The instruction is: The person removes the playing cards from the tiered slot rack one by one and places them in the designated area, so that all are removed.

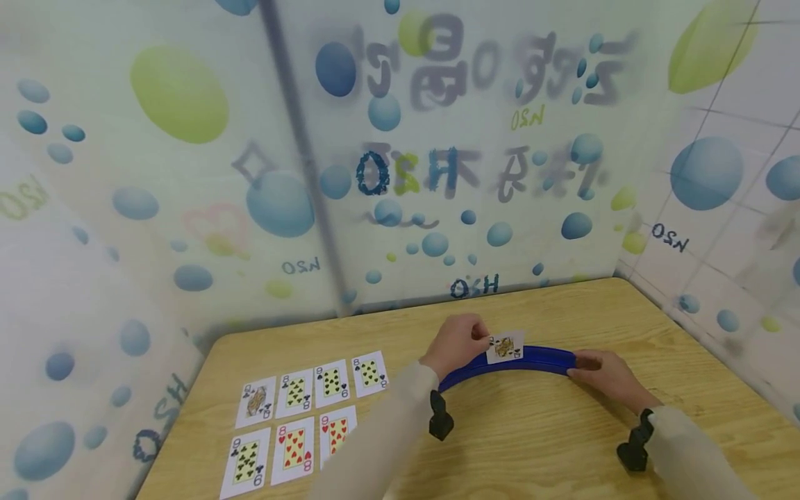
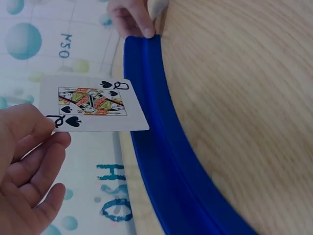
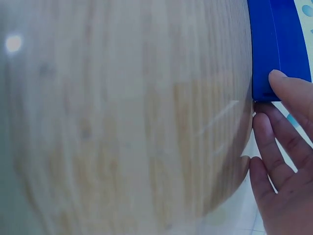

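Note:
Between thumb and index finger my left hand (image 1: 459,344) pinches a queen of spades playing card (image 1: 505,347) by one edge. The card's opposite edge (image 2: 139,105) overlaps a curved blue card holder (image 1: 544,357) in the left wrist view. Whether that edge sits in the groove I cannot tell. At the holder's right end, my right hand (image 1: 609,378) grips it, the thumb on top and fingers at the end and underneath, as the right wrist view shows on the holder (image 3: 279,39). Part of the holder's left end is hidden behind my left hand and sleeve.
Two rows of face-up cards lie on the wooden table (image 1: 531,437) to the left, among them a queen of clubs (image 1: 256,401), a nine of clubs (image 1: 246,462) and an eight of hearts (image 1: 293,450). My left sleeve partly covers the nine of hearts (image 1: 337,432). A patterned curtain (image 1: 400,257) hangs behind.

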### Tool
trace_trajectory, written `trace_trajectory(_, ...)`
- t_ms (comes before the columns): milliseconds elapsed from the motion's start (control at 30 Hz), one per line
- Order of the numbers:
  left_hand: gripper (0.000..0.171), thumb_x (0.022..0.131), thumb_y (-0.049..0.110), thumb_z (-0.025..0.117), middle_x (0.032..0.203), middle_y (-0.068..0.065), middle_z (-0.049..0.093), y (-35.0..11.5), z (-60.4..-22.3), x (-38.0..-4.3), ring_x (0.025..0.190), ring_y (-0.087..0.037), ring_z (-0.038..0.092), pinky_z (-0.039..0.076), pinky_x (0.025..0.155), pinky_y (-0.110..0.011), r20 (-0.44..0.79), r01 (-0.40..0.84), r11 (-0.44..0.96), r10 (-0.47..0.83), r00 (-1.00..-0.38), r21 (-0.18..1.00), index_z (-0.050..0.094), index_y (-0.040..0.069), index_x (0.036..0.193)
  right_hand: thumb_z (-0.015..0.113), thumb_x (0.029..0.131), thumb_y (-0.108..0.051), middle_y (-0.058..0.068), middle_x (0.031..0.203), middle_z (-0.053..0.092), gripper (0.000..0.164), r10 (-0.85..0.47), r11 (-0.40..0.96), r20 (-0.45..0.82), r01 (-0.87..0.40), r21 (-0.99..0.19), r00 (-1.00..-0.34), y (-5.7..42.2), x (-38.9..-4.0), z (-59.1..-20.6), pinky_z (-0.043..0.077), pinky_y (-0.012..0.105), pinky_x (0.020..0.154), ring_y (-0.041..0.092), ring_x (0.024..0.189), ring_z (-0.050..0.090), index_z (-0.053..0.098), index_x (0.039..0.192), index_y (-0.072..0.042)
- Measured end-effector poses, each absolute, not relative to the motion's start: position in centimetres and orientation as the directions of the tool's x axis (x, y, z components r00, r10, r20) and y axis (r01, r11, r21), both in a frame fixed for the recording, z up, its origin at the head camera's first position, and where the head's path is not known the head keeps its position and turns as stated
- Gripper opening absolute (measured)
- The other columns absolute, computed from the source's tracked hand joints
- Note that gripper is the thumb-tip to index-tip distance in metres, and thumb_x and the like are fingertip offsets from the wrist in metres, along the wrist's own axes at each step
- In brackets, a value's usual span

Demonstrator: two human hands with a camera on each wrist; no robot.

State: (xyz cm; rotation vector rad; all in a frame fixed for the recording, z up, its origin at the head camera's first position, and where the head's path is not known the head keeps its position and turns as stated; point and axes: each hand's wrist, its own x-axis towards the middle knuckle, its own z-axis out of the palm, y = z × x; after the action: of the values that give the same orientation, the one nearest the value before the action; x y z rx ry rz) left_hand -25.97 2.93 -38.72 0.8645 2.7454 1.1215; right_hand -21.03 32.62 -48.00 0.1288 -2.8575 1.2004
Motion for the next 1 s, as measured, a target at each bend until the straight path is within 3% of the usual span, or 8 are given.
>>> trace_trajectory(367, 0.006, 0.088, 0.013, 0.061, 0.076, 0.008, 0.058, -1.3, -37.5, -25.9, 0.067, -0.005, 0.054, 0.046, 0.061, -0.021, 0.148, 0.489, 0.582, 0.534, -0.832, 0.65, 0.062, 0.014, 0.082, 0.067, 0.083, -0.025, 0.023, 0.103, 0.062, 0.055, -0.061, 0.685, 0.062, -0.087, -0.723, -0.996, 32.6, -21.1, -48.2, 0.048, 0.045, 0.077, 0.035, 0.094, 0.058, 0.052, 0.118, 0.014)
trace_trajectory(1000, 0.005, 0.087, 0.011, 0.061, 0.08, 0.006, 0.061, -9.2, -37.1, -24.1, 0.071, -0.006, 0.056, 0.047, 0.064, -0.024, 0.112, 0.515, 0.673, 0.546, -0.83, 0.531, 0.066, 0.011, 0.086, 0.068, 0.083, -0.025, 0.023, 0.102, 0.062, 0.055, -0.046, 0.699, 0.059, -0.074, -0.711, -0.997, 32.4, -21.0, -47.9, 0.048, 0.045, 0.077, 0.036, 0.093, 0.058, 0.052, 0.117, 0.015)
